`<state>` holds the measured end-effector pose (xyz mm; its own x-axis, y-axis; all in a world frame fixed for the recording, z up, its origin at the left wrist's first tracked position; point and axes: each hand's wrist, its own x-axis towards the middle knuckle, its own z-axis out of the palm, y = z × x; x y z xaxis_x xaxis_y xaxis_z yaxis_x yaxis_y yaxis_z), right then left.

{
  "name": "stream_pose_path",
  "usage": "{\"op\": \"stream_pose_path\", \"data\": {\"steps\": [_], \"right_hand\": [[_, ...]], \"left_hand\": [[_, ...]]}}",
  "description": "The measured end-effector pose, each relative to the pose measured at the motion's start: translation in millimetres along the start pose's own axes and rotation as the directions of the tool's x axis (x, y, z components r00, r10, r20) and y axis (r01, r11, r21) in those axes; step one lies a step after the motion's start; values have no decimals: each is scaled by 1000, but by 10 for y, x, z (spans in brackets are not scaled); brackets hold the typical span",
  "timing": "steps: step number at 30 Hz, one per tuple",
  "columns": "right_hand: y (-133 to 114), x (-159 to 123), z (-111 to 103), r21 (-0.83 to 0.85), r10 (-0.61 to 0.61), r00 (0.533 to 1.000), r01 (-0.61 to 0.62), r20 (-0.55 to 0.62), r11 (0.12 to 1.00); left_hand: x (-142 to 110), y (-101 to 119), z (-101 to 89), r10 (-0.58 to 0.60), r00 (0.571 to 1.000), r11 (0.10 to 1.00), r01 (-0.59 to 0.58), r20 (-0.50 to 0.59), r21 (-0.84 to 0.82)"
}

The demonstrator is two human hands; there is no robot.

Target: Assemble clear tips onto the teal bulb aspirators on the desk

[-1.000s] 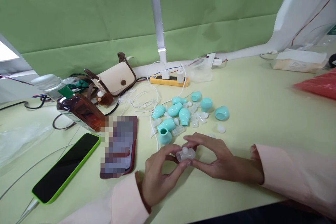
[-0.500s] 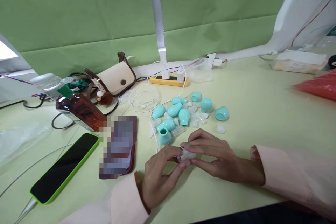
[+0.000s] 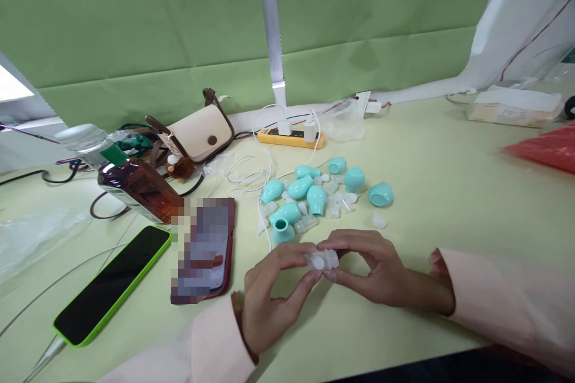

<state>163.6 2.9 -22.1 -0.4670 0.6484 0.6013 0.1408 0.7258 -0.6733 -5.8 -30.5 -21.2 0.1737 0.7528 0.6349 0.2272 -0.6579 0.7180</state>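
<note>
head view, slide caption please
Left hand and right hand hold a small, translucent plastic cylinder near glossy, turquoise, bulb-shaped pieces.

widest passage: bare tabletop (image 3: 467, 197) right of the turquoise pieces (image 3: 317, 200), hemmed at far right by red bag (image 3: 545, 146) and box (image 3: 512, 106). ahead of both hands: low clutter, turquoise pieces and small translucent parts (image 3: 345, 202) crowded close, slim gaps only. one stray translucent piece (image 3: 379, 221) just beyond right hand (image 3: 372, 266). behind clutter: yellow power strip (image 3: 291, 137), looped white cable (image 3: 247, 181). left hand (image 3: 274, 305): red-cased phone (image 3: 215, 257) close beside; green-cased phone (image 3: 112, 287) farther out, narrow wedge between phones; bottle (image 3: 139, 185) blocks beyond.
</note>
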Motion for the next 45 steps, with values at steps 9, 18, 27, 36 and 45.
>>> {"op": "stream_pose_path", "data": {"steps": [9,18,27,36,45], "right_hand": [[-30,8,-29,-189,-249,968,248,21,950],[-82,3,-56,-36,-213,976,214,49,976],[-66,-12,-99,91,-70,997,71,-22,993],[-43,-15,-88,-18,-20,996,19,-90,1000],[56,47,-77,-286,-64,996,45,-59,957]], "left_hand": [[18,29,3,-206,973,976,212,103,-51],[-44,43,-46,-94,986,993,102,136,-58],[164,-60,-75,-81,985,805,153,-150,573],[133,-121,-54,-126,992,698,91,-3,710],[116,-124,-35,-134,983,939,87,122,333]]}}
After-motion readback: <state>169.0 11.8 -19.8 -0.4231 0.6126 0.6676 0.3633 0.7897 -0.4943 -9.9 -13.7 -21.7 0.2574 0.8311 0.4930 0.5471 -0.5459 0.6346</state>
